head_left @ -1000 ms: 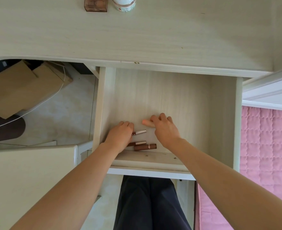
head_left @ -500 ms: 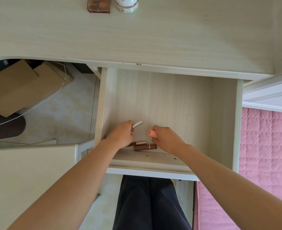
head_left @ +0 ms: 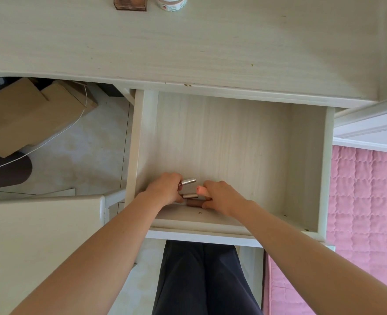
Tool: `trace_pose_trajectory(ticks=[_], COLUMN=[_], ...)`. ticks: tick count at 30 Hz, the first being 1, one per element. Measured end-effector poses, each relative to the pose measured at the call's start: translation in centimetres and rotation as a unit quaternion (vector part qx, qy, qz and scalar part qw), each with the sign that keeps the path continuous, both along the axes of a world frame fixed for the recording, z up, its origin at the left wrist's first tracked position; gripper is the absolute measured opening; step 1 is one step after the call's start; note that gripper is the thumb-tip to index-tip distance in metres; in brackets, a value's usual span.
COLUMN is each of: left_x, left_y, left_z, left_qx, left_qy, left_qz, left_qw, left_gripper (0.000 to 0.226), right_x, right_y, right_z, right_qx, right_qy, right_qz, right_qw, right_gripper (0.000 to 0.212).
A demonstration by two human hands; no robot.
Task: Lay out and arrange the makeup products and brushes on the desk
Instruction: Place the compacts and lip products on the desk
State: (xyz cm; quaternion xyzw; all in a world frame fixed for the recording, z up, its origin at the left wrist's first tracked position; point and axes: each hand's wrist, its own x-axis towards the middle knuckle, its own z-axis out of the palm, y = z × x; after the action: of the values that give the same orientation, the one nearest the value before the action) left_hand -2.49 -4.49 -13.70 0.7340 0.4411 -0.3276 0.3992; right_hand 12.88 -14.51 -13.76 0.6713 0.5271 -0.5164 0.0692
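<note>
both hands are down in the open drawer (head_left: 308, 155), by its near wall. the left hand (head_left: 165, 189) is curled round a silver-capped tube (head_left: 188, 181), whose cap sticks out past its fingers toward the right hand (head_left: 222, 196). that hand is curled round a pink tube (head_left: 201, 190), its tip poking out toward the left hand. between the two hands, just nearer the wrists than the held tubes, a grey-capped tube (head_left: 190, 196) and a brown tube (head_left: 194, 203) lie on the drawer floor, close together. far beyond the hands, on the surface (head_left: 210, 53), a brown box (head_left: 130, 4) and a white jar (head_left: 170, 3) stand side by side.
</note>
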Motion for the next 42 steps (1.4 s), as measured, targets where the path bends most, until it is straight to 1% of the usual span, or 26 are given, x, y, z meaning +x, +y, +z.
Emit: trace_pose_trajectory(ticks=[5, 9, 13, 15, 19, 22, 25, 28, 31, 32, 34, 38, 40, 42], left_x=[0.0, 0.1, -0.1, -0.4, -0.6, -0.1, 0.7, 1.5, 2.3, 2.6, 3.4, 4.8, 5.5, 6.3], left_y=[-0.1, -0.1, -0.1, -0.1, -0.3, -0.3, 0.0, 0.0, -0.3, -0.5, -1.0, -2.0, -2.1, -2.0], left_z=[-0.1, 0.1, 0.6, 0.9, 2.0, 3.5, 5.2, 6.9, 9.0, 9.8, 11.5, 14.0, 14.7, 15.3], left_qx=[-0.008, -0.009, -0.018, -0.022, -0.007, 0.004, 0.024, 0.018, 0.011, 0.010, 0.004, -0.007, 0.000, 0.013], left_qy=[0.007, 0.014, 0.020, 0.009, -0.030, -0.074, -0.106, -0.139, -0.189, -0.205, -0.227, -0.259, -0.268, -0.272], left_qz=[-0.017, -0.036, -0.047, -0.038, -0.003, 0.043, 0.123, 0.212, 0.296, 0.324, 0.371, 0.430, 0.447, 0.453], left_qw=[1.000, 0.999, 0.999, 0.999, 1.000, 0.996, 0.986, 0.967, 0.936, 0.923, 0.901, 0.865, 0.853, 0.849], left_gripper=[0.011, 0.008, 0.008, 0.006, 0.013, 0.006, 0.012, 0.015, 0.014, 0.014, 0.013, 0.013, 0.013, 0.012], right_x=[0.2, 0.4, 0.9, 1.1, 2.0, 2.9, 3.9, 4.6, 4.9, 5.0, 5.0, 5.3, 5.6, 6.0], right_y=[0.0, 0.2, 0.1, 0.1, -0.3, -0.6, -0.6, -0.7, -0.8, -0.9, -0.9, -0.8, -0.8, -0.4], right_z=[-0.1, 0.0, 0.2, 0.6, 1.9, 3.1, 4.9, 7.1, 9.1, 9.7, 11.1, 13.4, 14.3, 15.0], right_qx=[-0.013, -0.039, -0.065, -0.083, -0.103, -0.105, -0.072, -0.028, 0.006, 0.017, 0.034, 0.056, 0.070, 0.085], right_qy=[0.016, 0.031, 0.031, 0.023, 0.004, 0.000, 0.002, 0.008, 0.020, 0.023, 0.030, 0.078, 0.095, 0.086], right_qz=[0.023, 0.037, 0.057, 0.071, 0.072, 0.032, -0.029, -0.089, -0.161, -0.185, -0.235, -0.354, -0.397, -0.419], right_qw=[1.000, 0.998, 0.996, 0.994, 0.992, 0.994, 0.997, 0.996, 0.987, 0.982, 0.971, 0.930, 0.910, 0.900], right_gripper=[0.026, 0.022, 0.022, 0.024, 0.023, 0.020, 0.023, 0.025, 0.015, 0.010, 0.008, 0.012, 0.011, 0.013])
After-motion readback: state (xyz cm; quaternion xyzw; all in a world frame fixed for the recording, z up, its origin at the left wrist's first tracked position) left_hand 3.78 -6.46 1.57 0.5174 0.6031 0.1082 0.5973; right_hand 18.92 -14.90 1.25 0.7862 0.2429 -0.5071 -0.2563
